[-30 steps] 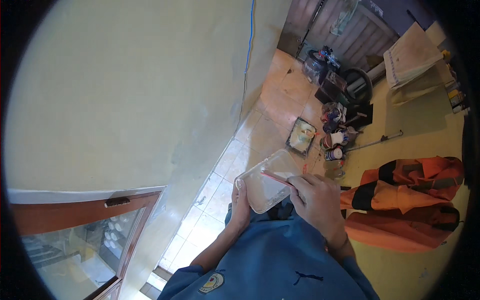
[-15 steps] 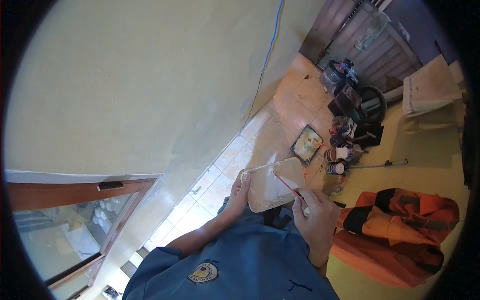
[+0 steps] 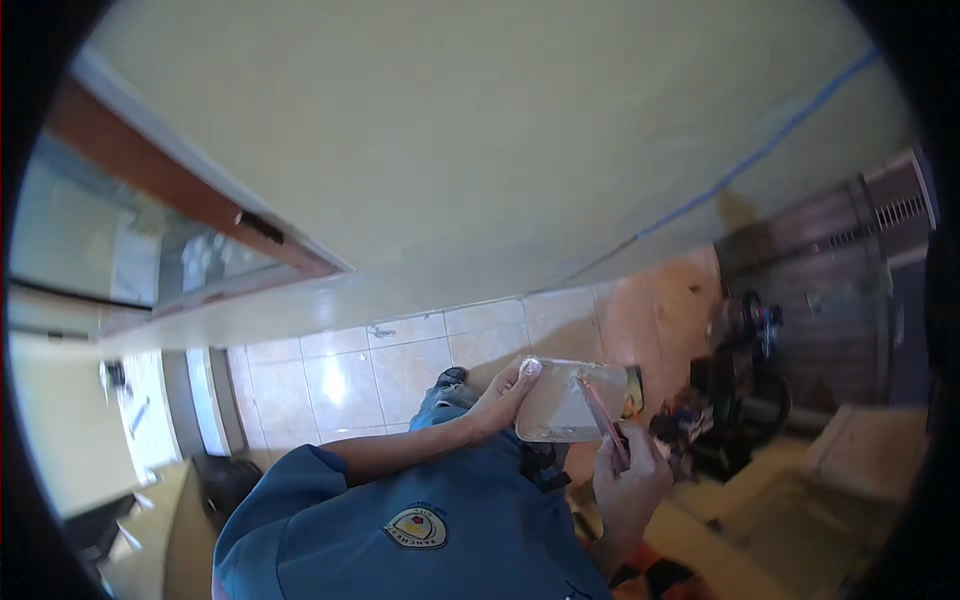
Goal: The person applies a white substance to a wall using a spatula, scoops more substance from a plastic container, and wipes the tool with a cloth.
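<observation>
One bare left hand (image 3: 503, 403) grips the left edge of a shallow, rectangular, translucent plastic tray (image 3: 548, 408), its thumb on the upper left corner, while the bare right hand (image 3: 636, 482) pinches a slim, reddish-pink stick-like tool (image 3: 603, 416). The tray is in front of the blue shirt (image 3: 340, 525), above the pale tiled floor (image 3: 410, 372), its longer side running roughly left to right. The right hand is just beyond its lower right corner; from there the tool slants up and leftward across the tray, its far end over the whitish interior. Whether that tip touches the tray is hard to tell. The left fingers are mostly hidden beneath the tray, a dark-edged pan (image 3: 633, 393) is partly covered by its right side, and the dark clutter (image 3: 738, 375) farther right is blurred.
</observation>
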Available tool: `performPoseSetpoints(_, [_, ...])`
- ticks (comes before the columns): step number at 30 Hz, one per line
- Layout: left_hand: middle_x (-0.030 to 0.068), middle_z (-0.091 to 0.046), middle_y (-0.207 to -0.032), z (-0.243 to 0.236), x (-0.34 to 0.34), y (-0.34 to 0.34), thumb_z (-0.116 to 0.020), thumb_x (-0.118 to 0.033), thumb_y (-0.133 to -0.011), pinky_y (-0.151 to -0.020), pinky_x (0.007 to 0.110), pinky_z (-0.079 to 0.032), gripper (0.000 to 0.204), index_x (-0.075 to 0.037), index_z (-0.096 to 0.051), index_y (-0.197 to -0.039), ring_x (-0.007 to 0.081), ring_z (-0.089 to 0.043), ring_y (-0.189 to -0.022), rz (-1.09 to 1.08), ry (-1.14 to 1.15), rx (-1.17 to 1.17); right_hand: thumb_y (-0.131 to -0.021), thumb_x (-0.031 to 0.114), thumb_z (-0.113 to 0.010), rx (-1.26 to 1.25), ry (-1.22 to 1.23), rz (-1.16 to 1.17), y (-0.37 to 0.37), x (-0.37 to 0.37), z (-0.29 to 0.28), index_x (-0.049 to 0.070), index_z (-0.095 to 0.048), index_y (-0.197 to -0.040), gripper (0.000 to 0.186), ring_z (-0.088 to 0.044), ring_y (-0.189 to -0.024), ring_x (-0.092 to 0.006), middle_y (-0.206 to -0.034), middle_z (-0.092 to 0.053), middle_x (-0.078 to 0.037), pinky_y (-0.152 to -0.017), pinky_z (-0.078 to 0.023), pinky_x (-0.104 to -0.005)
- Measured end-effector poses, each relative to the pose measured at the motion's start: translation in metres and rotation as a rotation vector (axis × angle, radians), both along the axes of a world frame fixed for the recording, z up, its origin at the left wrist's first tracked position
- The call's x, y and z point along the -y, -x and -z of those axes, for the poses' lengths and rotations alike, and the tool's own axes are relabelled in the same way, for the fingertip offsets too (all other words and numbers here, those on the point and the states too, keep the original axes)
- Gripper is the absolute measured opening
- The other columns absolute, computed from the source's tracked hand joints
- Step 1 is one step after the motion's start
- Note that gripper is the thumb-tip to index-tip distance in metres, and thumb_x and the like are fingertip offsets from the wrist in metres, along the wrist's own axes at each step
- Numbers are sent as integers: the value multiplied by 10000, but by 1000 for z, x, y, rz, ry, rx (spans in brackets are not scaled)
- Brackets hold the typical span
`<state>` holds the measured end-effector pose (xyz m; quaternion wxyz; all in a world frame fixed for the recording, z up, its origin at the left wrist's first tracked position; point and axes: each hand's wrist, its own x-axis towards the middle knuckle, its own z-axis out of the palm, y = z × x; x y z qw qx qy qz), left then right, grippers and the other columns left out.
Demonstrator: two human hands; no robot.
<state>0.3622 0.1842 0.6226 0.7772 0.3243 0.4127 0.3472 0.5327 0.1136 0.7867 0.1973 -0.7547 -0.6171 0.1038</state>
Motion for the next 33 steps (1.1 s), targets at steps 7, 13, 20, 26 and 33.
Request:
performPoseSetpoints(7, [-3,-682,-1078,-27,-10,-78,-452,-540,-1119,-895,265,-507,556,-59,-603,-1353,74,-600,-1019,-252,-6,-60,-875,139,-730,85,-67,-277,-109,-60,1,70,-699,-1029,172,-704,-789,-411,-865,-723,-189,-694,-538,-491])
performPoseSetpoints(13, [6,-667,-1169,-4,16,-179,-431,-570,-1116,-929,285,-499,583,-82,-586,-1396,76,-591,-1062,-687,-117,36,-892,171,-723,43,-35,-709,-184,-102,-21,103,-687,-1036,163,-701,-852,-382,-930,-724,-123,-735,-515,-499])
performPoseSetpoints(20, [7,-659,-1175,-22,55,-246,-409,-584,-1117,-882,266,-508,590,-100,-557,-1419,85,-609,-1030,-988,11,89,-896,176,-722,76,7,-1057,-225,-121,-28,97,-694,-1001,135,-706,-839,-353,-893,-724,-122,-712,-516,-476])
performPoseSetpoints(26, [18,-665,-1140,-7,71,-283,-415,-633,-1095,-814,284,-534,622,-120,-566,-1411,102,-627,-988,-1116,53,31,-853,137,-749,58,-67,-1195,-245,-119,-20,85,-711,-970,134,-712,-721,-346,-815,-722,-134,-670,-528,-457])
performPoseSetpoints(33, [84,-704,-1248,-21,73,-316,-393,-650,-1089,-970,368,-566,681,-80,-597,-1403,179,-680,-1138,-1157,102,44,-858,153,-743,6,-72,-1256,-273,-126,-32,88,-725,-986,145,-716,-743,-360,-844,-731,-148,-681,-538,-469])
